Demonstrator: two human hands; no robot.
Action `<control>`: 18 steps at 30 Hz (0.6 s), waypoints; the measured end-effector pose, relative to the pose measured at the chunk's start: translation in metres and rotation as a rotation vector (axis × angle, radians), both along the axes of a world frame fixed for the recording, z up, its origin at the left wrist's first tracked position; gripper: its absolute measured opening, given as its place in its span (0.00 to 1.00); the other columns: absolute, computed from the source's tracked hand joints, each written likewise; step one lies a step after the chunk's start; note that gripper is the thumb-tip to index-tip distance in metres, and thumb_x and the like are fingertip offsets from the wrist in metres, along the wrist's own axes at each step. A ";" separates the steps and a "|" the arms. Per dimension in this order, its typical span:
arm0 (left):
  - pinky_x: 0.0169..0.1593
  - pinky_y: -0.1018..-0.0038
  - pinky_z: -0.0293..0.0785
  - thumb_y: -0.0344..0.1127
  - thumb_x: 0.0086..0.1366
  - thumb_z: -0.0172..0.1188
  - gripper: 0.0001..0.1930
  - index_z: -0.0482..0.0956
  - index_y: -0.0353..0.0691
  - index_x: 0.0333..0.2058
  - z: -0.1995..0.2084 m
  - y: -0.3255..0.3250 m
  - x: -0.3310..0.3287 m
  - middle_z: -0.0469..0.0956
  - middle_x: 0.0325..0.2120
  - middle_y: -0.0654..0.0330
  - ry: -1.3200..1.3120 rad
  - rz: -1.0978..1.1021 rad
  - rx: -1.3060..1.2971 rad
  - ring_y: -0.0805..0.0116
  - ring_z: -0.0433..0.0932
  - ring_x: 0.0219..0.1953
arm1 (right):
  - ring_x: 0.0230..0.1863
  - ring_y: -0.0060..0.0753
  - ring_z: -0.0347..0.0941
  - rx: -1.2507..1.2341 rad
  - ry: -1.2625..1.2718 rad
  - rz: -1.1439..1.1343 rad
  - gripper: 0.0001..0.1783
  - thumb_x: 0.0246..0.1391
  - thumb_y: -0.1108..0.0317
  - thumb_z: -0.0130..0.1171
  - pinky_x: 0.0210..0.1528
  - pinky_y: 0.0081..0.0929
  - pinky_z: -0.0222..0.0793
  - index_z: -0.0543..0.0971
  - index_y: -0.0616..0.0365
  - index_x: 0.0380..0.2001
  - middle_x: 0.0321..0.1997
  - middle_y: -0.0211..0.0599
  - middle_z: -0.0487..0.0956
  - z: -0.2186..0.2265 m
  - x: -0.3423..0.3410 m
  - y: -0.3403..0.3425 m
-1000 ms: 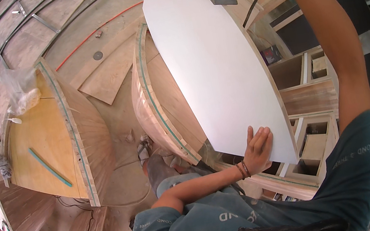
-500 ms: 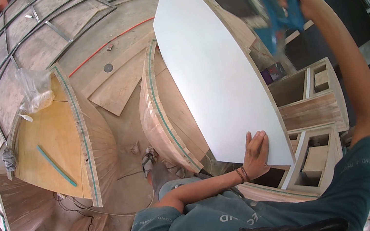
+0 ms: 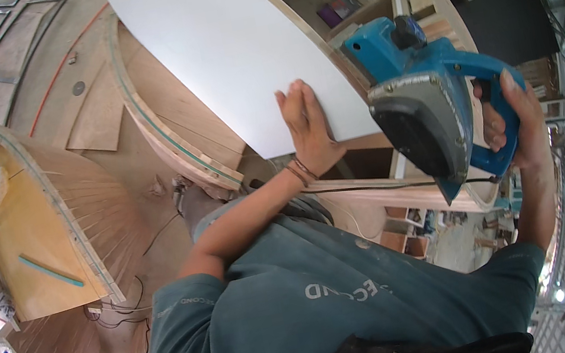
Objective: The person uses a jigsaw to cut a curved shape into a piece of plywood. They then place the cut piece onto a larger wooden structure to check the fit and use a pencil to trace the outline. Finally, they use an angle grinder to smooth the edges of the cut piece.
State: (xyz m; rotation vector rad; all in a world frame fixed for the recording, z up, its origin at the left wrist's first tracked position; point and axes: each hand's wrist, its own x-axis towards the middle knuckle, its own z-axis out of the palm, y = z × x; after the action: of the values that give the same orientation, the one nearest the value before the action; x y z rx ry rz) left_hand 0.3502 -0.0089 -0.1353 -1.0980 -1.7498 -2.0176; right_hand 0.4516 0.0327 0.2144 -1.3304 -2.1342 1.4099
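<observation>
A blue electric planer point(image 3: 455, 63) with a dark cover is gripped by its rear handle in my right hand point(image 3: 520, 116), raised at the right. The planer's nearer end hides part of the panel's right corner. My left hand point(image 3: 310, 130) lies flat, fingers stretched out, at the near end of a long white panel point(image 3: 221, 43). This panel rests over a curved wooden frame. A black cord point(image 3: 383, 187) runs leftward from the planer, passing below my left wrist.
Left of the panel stands a curved wooden piece point(image 3: 173, 112) with a green strip along its edge. Another, with a yellowish top point(image 3: 38, 227), is farther left. Compartmented wooden boxes point(image 3: 441, 5) stand at the right. An orange hose point(image 3: 60, 72) lies on the floor.
My right hand has brought the planer down and nearer, from the far right to beside the panel's near end. My left hand stays on the panel. The whole view has turned.
</observation>
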 end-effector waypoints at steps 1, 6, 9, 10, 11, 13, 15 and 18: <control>0.74 0.38 0.37 0.49 0.51 0.75 0.61 0.46 0.18 0.70 -0.004 0.001 -0.001 0.48 0.69 0.33 0.021 0.015 -0.019 0.34 0.46 0.73 | 0.10 0.17 0.64 0.001 -0.005 -0.006 0.28 0.69 0.45 0.55 0.13 0.17 0.60 0.75 0.66 0.39 0.13 0.26 0.67 -0.004 0.014 -0.005; 0.74 0.39 0.38 0.53 0.52 0.75 0.62 0.45 0.19 0.70 -0.001 0.001 0.001 0.46 0.69 0.33 0.041 0.041 -0.027 0.36 0.46 0.73 | 0.10 0.18 0.64 -0.018 -0.012 -0.060 0.25 0.63 0.49 0.62 0.13 0.19 0.60 0.75 0.64 0.35 0.12 0.28 0.68 -0.012 0.053 -0.023; 0.74 0.40 0.39 0.54 0.53 0.75 0.62 0.45 0.19 0.70 0.001 -0.001 0.002 0.46 0.69 0.33 0.032 0.042 -0.018 0.37 0.46 0.73 | 0.09 0.20 0.64 -0.009 -0.048 -0.104 0.21 0.61 0.54 0.65 0.12 0.21 0.60 0.75 0.64 0.32 0.12 0.29 0.69 -0.017 0.057 -0.031; 0.74 0.40 0.39 0.54 0.52 0.75 0.62 0.45 0.19 0.70 0.001 0.000 0.003 0.46 0.69 0.34 0.034 0.051 -0.011 0.37 0.46 0.73 | 0.10 0.20 0.64 -0.014 -0.053 -0.100 0.21 0.60 0.54 0.65 0.12 0.21 0.60 0.75 0.64 0.32 0.12 0.29 0.69 -0.018 0.057 -0.031; 0.74 0.40 0.39 0.55 0.52 0.75 0.63 0.45 0.19 0.70 0.001 0.001 0.003 0.46 0.69 0.34 0.035 0.060 -0.003 0.37 0.46 0.73 | 0.10 0.20 0.64 -0.023 -0.040 -0.105 0.21 0.60 0.55 0.66 0.13 0.22 0.61 0.74 0.64 0.32 0.12 0.30 0.69 -0.019 0.055 -0.031; 0.74 0.40 0.39 0.55 0.51 0.76 0.63 0.46 0.19 0.70 0.000 0.002 0.004 0.46 0.69 0.34 0.036 0.056 -0.013 0.37 0.46 0.73 | 0.10 0.21 0.64 -0.042 -0.032 -0.100 0.20 0.61 0.55 0.65 0.13 0.22 0.61 0.74 0.64 0.32 0.12 0.30 0.69 -0.022 0.052 -0.030; 0.74 0.40 0.39 0.55 0.51 0.77 0.63 0.46 0.19 0.70 -0.003 0.004 0.004 0.47 0.69 0.34 0.043 0.064 -0.017 0.38 0.46 0.73 | 0.10 0.21 0.64 -0.061 -0.025 -0.091 0.20 0.62 0.56 0.65 0.13 0.22 0.61 0.74 0.64 0.32 0.12 0.31 0.69 -0.025 0.047 -0.028; 0.74 0.41 0.39 0.54 0.51 0.77 0.63 0.47 0.18 0.69 -0.004 0.006 0.004 0.47 0.69 0.35 0.048 0.074 -0.013 0.38 0.47 0.73 | 0.11 0.21 0.64 -0.077 -0.020 -0.080 0.19 0.63 0.56 0.63 0.14 0.22 0.61 0.73 0.64 0.32 0.13 0.30 0.68 -0.027 0.035 -0.025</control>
State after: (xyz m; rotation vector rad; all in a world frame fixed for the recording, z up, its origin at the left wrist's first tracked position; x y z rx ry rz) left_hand 0.3538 -0.0025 -0.1398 -1.0607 -1.7550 -1.9240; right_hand 0.4864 0.0079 0.1874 -1.4468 -2.0339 1.4667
